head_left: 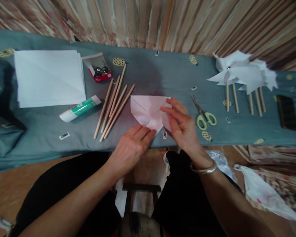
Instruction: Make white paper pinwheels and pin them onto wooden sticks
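A square of white paper [150, 107] with diagonal cuts lies at the front of the table, its near part folded or curled inward. My left hand [134, 144] presses the paper's near edge with its fingers closed on it. At the paper's right side, my right hand [181, 123] has thumb and fingers bent around a corner, gripping it. Several wooden sticks [115, 108] lie just left of the paper. To the right of my right hand rest scissors with green handles [206, 119], blades slightly apart.
Farther left are a stack of white paper [49, 79], a green-and-white glue tube [80, 108] and an open red box [103, 76] of shiny metal pieces. Finished paper pinwheels [241, 70] on sticks lie at right, near a dark phone [287, 112]. A curtain [148, 23] hangs behind the table.
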Motion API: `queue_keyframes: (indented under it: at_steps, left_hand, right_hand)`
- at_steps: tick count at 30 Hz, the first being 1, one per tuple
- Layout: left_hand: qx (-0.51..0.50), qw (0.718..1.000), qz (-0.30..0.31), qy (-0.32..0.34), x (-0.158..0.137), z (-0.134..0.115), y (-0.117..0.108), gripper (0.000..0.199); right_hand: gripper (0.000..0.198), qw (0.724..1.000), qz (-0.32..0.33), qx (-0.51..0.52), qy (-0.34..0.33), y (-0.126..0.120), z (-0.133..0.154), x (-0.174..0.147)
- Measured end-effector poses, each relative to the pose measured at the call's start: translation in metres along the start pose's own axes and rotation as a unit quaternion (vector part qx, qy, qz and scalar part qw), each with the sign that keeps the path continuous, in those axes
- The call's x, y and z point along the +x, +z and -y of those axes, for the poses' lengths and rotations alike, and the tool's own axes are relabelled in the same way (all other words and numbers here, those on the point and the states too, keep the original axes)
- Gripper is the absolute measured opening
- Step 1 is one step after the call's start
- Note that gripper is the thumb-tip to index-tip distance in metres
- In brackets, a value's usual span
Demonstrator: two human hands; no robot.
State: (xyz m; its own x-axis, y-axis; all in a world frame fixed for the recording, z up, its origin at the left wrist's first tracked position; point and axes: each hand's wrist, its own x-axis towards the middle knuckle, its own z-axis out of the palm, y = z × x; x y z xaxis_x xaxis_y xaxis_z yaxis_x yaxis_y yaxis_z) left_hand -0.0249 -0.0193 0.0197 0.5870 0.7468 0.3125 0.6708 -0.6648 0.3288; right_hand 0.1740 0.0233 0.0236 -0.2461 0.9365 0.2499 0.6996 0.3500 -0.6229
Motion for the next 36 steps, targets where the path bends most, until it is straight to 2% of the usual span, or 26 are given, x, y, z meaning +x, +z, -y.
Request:
queue_keyframes:
  at_steps: [4, 10, 15, 18, 22, 27, 31, 36]
  left_hand:
    - [0.003, 1.0, 0.002, 0.005, 0.001, 0.001, 0.0, 0.025]
    - [0.032, 0.999, 0.011, -0.004, 0.003, 0.012, -0.005, 0.026]
    - [0.071, 0.997, 0.002, -0.036, 0.005, 0.032, -0.011, 0.025]
    - [0.076, 0.996, -0.03, -0.047, 0.008, 0.039, -0.016, 0.027]
    - [0.054, 0.994, -0.087, -0.032, 0.011, 0.029, -0.015, 0.033]
    - [0.0, 0.999, -0.042, 0.031, 0.013, 0.002, 0.004, 0.028]
    - [0.022, 0.999, -0.008, 0.03, 0.014, -0.004, 0.013, 0.025]
    - [0.038, 0.999, -0.003, 0.02, 0.011, 0.002, 0.006, 0.027]
  right_hand:
    - [0.042, 0.997, -0.014, -0.071, 0.019, -0.006, -0.017, 0.02]
    - [0.041, 0.993, 0.059, -0.104, -0.026, 0.0, -0.02, 0.048]
    - [0.04, 0.991, 0.028, -0.127, -0.001, -0.013, -0.018, 0.035]
    - [0.041, 0.991, -0.006, -0.135, -0.003, -0.021, -0.026, 0.024]
    - [0.046, 0.992, 0.002, -0.123, -0.017, -0.017, -0.037, 0.029]
    - [0.048, 0.994, 0.025, -0.106, -0.026, 0.001, -0.034, 0.053]
    - [0.047, 0.995, 0.021, -0.089, 0.027, 0.004, -0.028, 0.06]
    - [0.04, 0.991, 0.038, 0.019, 0.125, -0.003, -0.036, 0.048]
